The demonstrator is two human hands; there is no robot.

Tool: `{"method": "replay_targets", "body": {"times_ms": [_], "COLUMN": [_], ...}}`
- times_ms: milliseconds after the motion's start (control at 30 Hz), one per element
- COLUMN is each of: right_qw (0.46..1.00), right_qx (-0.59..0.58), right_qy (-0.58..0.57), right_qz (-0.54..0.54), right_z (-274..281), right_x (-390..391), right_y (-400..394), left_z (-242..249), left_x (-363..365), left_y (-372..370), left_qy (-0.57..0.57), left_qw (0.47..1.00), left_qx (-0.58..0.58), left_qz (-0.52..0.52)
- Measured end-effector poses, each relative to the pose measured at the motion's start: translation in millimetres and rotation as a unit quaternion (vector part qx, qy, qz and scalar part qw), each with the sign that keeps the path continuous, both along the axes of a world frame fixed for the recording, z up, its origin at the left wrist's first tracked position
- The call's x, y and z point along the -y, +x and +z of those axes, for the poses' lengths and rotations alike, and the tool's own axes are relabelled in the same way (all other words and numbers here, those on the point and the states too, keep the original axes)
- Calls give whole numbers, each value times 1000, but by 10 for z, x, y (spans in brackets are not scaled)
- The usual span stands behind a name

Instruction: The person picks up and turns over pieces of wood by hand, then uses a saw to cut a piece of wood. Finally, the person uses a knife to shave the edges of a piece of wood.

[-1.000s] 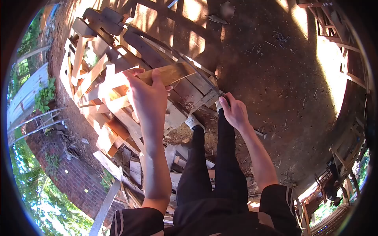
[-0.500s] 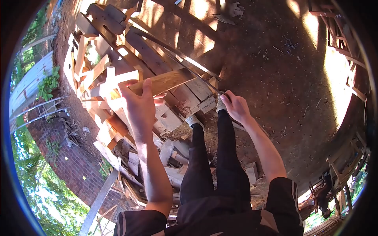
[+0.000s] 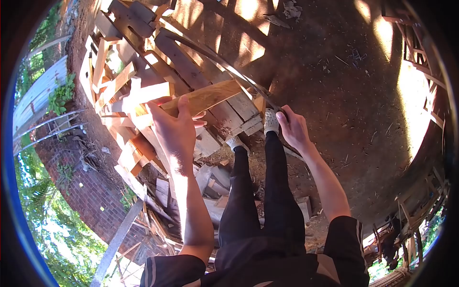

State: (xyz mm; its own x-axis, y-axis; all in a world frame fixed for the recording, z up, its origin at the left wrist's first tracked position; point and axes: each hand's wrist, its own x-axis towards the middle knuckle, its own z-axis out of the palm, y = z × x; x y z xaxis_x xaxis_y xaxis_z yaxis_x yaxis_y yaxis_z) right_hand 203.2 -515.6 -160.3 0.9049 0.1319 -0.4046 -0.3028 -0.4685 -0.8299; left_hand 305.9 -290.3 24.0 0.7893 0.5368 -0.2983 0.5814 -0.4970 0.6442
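My left hand (image 3: 176, 125) is closed round a light wooden board (image 3: 210, 98), its thumb on top and fingertips showing past the near edge. The board lies across a low bench of rough planks (image 3: 234, 112). My right hand (image 3: 293, 128) grips the near end of a long, thin dark tool (image 3: 210, 53), whose far end reaches to the upper left above the planks. The tool's type cannot be made out. It passes close by the board's right end. Both of my feet, in light shoes (image 3: 271, 120), stand at the bench's near end.
Cut wood pieces (image 3: 114, 88) are piled on the left, with more offcuts (image 3: 210, 182) near my legs. A brick surface (image 3: 81, 191) lies at the lower left. Wooden frames (image 3: 420, 62) stand at the right edge. A dark figure, perhaps a person (image 3: 392, 239), is at the lower right.
My right hand has moved slightly right and up, and the tool has shifted with it, away from the board's end. My left hand still holds the board.
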Motion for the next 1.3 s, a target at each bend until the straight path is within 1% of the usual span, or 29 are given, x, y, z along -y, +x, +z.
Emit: {"method": "replay_targets", "body": {"times_ms": [67,100,167,233,267,300,333,367,433,500,567,633,667,700,767,800,867,900,933,967,1033,1067,1100,1133,1167,1233,1267,1300], "right_qw": [999,999,996,997,998,997,998,998,998,998,998,998,1000,1000,998,995,995,994,996,996,999,999,999,998,998,994,994,994], "right_qx": [-16,-14,-5,0,-23,-47,-47,-46,-49,-37,-26,-27,-14,-16,-10,-44,-42,-43,-55,-59,-48,-48,-38,-29,-27,-40,-55,-59], "right_qy": [36,36,-70,-72,-66,-61,-35,-34,-33,-45,-58,-45,-11,-10,-41,-62,-80,-96,-66,-65,-2,-2,-23,-45,-47,-94,-86,-86], "right_qz": [-3,-3,52,34,9,-15,-33,-30,-19,-1,19,23,12,13,48,62,52,43,18,20,-19,-20,8,37,36,41,30,29], "right_z": [24,-33,-297,-397,-426,-377,-341,-322,-108,-32,83,209,275,234,32,-135,-179,-204,-56,79,269,213,104,28,-55,-78,-63,105], "right_x": [-11,-2,25,86,116,117,123,133,73,2,-59,-122,-152,-171,-200,-169,-79,-75,-68,-73,-83,-101,-140,-161,-136,-119,-91,-96], "right_y": [-33,-49,-142,-127,-184,-203,-195,-165,2,150,210,273,269,248,160,151,170,189,207,226,210,178,120,74,60,164,140,159], "left_z": [-2,0,12,4,-7,-14,-23,-51,-105,-63,-9,-31,-44,-49,-43,-88,-226,-174,-82,-48,-108,-117,-100,-73,-48,-101,-133,-134], "left_x": [-3,2,36,37,30,22,14,5,-18,8,38,14,-4,-15,-15,-40,-138,-98,-16,27,-5,-14,3,39,68,20,-13,-35], "left_y": [-16,-16,-42,-74,-126,-163,-165,-149,-77,-22,23,70,74,82,108,94,23,40,45,33,6,19,30,35,40,-26,-53,-71], "left_qy": [-6,-14,-6,6,15,24,5,7,-8,2,21,17,13,14,9,7,50,51,56,61,38,16,15,30,45,61,80,79], "left_qw": [1000,1000,1000,1000,1000,999,999,998,997,998,1000,999,999,999,1000,1000,998,998,998,998,999,999,999,999,999,998,996,997], "left_qx": [0,4,3,7,16,24,46,47,61,53,20,30,35,34,2,5,31,33,30,25,23,31,32,24,17,26,32,28], "left_qz": [0,0,4,8,10,12,27,30,34,21,6,6,7,7,7,6,-2,-2,0,3,13,23,21,18,17,9,3,1]}}
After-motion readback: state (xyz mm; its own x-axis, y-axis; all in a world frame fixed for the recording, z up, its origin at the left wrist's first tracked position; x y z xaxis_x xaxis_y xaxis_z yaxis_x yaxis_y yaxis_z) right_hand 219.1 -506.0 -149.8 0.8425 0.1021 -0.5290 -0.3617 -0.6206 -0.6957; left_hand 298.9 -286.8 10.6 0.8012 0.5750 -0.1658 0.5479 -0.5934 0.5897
